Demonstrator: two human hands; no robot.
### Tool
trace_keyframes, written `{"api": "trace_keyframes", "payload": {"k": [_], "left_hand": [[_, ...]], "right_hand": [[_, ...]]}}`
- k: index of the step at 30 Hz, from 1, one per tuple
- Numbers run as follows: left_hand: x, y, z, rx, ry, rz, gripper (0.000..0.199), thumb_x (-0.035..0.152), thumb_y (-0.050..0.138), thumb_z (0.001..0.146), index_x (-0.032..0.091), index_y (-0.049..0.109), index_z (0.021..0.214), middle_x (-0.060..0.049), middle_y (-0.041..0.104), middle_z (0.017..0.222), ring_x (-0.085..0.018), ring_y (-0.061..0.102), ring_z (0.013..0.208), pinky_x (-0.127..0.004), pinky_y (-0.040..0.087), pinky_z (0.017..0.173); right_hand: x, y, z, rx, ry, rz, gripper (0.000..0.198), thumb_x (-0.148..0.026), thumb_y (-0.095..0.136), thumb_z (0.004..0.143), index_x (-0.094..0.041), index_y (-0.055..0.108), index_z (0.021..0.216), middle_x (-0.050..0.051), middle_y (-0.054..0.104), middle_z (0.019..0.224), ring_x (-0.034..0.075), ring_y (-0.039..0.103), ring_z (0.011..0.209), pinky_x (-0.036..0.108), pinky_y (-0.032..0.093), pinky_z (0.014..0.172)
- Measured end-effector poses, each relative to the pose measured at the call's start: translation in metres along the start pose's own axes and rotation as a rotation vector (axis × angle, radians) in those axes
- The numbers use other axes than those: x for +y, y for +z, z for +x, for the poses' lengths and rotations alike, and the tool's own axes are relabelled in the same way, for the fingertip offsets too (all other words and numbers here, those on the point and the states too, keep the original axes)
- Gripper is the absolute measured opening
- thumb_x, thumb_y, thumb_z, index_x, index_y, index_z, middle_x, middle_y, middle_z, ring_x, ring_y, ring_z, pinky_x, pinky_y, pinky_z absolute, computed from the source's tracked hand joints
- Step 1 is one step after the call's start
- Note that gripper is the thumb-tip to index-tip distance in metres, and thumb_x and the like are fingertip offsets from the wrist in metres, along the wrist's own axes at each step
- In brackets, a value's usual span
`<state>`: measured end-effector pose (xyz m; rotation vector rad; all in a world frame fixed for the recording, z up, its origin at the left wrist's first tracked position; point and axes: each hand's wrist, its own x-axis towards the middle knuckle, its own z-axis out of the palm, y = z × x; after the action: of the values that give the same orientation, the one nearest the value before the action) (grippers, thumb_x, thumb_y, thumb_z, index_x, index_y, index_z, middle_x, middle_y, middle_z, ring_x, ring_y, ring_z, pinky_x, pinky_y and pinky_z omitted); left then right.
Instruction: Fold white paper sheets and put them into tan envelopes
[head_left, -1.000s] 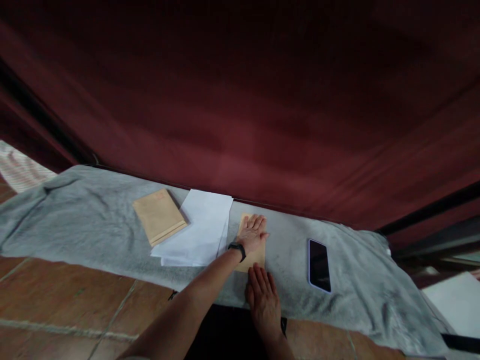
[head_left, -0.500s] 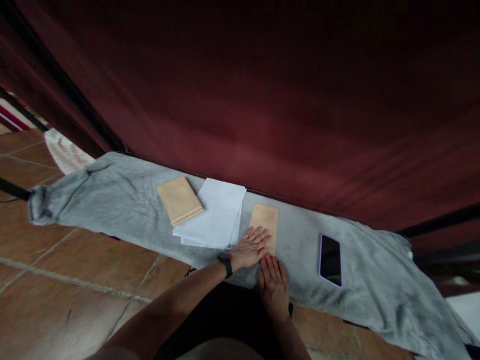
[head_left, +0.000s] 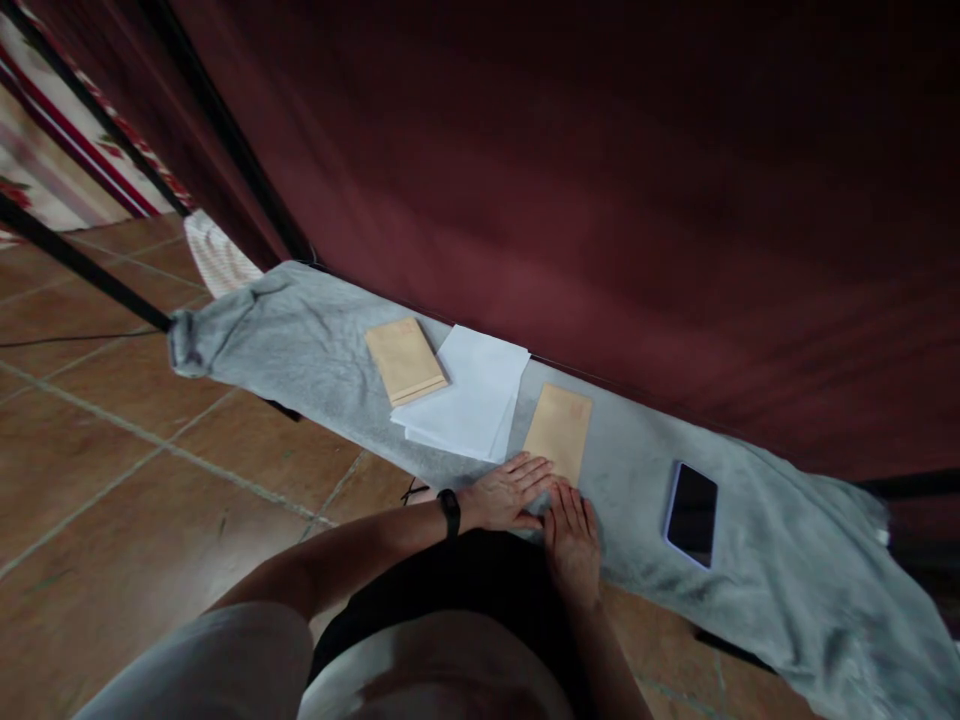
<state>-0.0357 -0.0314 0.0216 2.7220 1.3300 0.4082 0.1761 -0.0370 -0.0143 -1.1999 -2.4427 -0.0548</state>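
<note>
A single brown paper envelope (head_left: 561, 425) lies flat on the grey cloth, its near end under my fingers. My left hand (head_left: 507, 494), with a dark band at the wrist, rests flat on that near end, fingers stretched to the right. Beside it my right hand (head_left: 573, 535) lies palm down, fingertips on the envelope's near edge and close to the left fingers. To the left are loose white paper sheets (head_left: 472, 395). A stack of brown envelopes (head_left: 405, 358) partly overlaps the sheets' left side.
The grey cloth (head_left: 630, 480) covers a long narrow bench. On its right part lies a phone (head_left: 691, 514) with a dark screen and pale purple case. A dark red curtain (head_left: 525, 220) hangs along the back edge. Dark poles (head_left: 82, 262) stand at the left, above a tiled floor (head_left: 150, 480).
The camera view has shifted, so the bench sits further right. My left hand has slid toward the envelope's near end, uncovering more of it. My right hand stays at the near edge.
</note>
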Motion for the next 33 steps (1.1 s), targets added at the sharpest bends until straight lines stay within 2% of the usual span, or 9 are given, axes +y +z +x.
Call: {"api": "trace_keyframes", "payload": {"k": [6, 13, 17, 21, 24, 28, 31, 33], "left_hand": [[0.003, -0.006, -0.007, -0.048, -0.014, 0.018, 0.077, 0.062, 0.044, 0.098, 0.008, 0.034, 0.153, -0.020, 0.033, 0.161, -0.027, 0.023, 0.153, -0.043, 0.013, 0.125], [0.006, -0.003, -0.014, -0.040, -0.088, 0.037, 0.077, 0.061, 0.047, 0.097, 0.009, 0.035, 0.152, -0.020, 0.031, 0.162, -0.029, 0.021, 0.154, -0.045, 0.015, 0.125], [0.015, 0.001, -0.016, 0.001, -0.237, 0.012, 0.070, 0.057, 0.052, 0.096, 0.012, 0.042, 0.149, -0.022, 0.032, 0.161, -0.033, 0.025, 0.152, -0.047, 0.023, 0.122], [0.028, 0.005, -0.004, 0.085, -0.503, -0.064, 0.047, 0.031, 0.049, 0.100, 0.015, 0.048, 0.144, -0.021, 0.036, 0.159, -0.033, 0.035, 0.147, -0.048, 0.031, 0.118], [0.030, 0.007, 0.013, 0.178, -0.663, -0.180, 0.050, 0.014, 0.047, 0.094, 0.015, 0.050, 0.143, -0.020, 0.039, 0.157, -0.032, 0.042, 0.143, -0.047, 0.036, 0.115], [0.018, 0.011, 0.032, 0.342, -0.821, -0.437, 0.065, 0.004, 0.051, 0.080, 0.015, 0.049, 0.145, -0.018, 0.051, 0.147, -0.029, 0.049, 0.135, -0.043, 0.040, 0.113], [0.005, 0.014, 0.042, 0.508, -0.933, -0.714, 0.076, 0.003, 0.056, 0.071, 0.017, 0.048, 0.145, -0.012, 0.065, 0.124, -0.025, 0.060, 0.118, -0.040, 0.046, 0.105], [0.000, 0.014, 0.047, 0.614, -0.978, -0.994, 0.079, 0.005, 0.060, 0.068, 0.017, 0.047, 0.145, -0.007, 0.070, 0.103, -0.022, 0.066, 0.099, -0.037, 0.052, 0.095]], "right_hand": [[0.007, 0.000, -0.004, 0.019, 0.014, -0.017, 0.049, -0.029, 0.030, 0.106, -0.010, 0.049, 0.146, 0.017, 0.052, 0.150, 0.028, 0.049, 0.138, 0.047, 0.033, 0.117], [0.014, 0.001, -0.011, 0.033, 0.053, 0.004, 0.050, -0.033, 0.032, 0.106, -0.011, 0.044, 0.150, 0.017, 0.051, 0.150, 0.027, 0.049, 0.138, 0.048, 0.033, 0.117], [0.012, -0.001, -0.011, 0.054, 0.069, 0.021, 0.050, -0.033, 0.033, 0.106, -0.013, 0.044, 0.150, 0.016, 0.052, 0.150, 0.027, 0.050, 0.137, 0.048, 0.033, 0.116], [0.006, -0.002, -0.005, 0.066, 0.108, 0.016, 0.048, -0.032, 0.032, 0.106, -0.012, 0.050, 0.145, 0.016, 0.056, 0.146, 0.027, 0.051, 0.135, 0.048, 0.033, 0.115], [-0.001, -0.006, 0.003, 0.048, 0.150, -0.004, 0.045, -0.028, 0.034, 0.105, -0.012, 0.057, 0.139, 0.016, 0.060, 0.142, 0.028, 0.054, 0.130, 0.047, 0.035, 0.113], [-0.009, -0.014, 0.017, -0.010, 0.230, -0.043, 0.042, -0.026, 0.040, 0.102, -0.014, 0.060, 0.137, 0.016, 0.063, 0.137, 0.030, 0.058, 0.123, 0.046, 0.041, 0.104], [-0.016, -0.020, 0.027, -0.055, 0.273, -0.084, 0.040, -0.027, 0.045, 0.100, -0.016, 0.061, 0.135, 0.017, 0.065, 0.132, 0.031, 0.060, 0.117, 0.046, 0.044, 0.100], [-0.020, -0.023, 0.034, -0.087, 0.295, -0.100, 0.039, -0.028, 0.049, 0.099, -0.016, 0.061, 0.134, 0.018, 0.066, 0.128, 0.032, 0.061, 0.114, 0.046, 0.046, 0.098]]}}
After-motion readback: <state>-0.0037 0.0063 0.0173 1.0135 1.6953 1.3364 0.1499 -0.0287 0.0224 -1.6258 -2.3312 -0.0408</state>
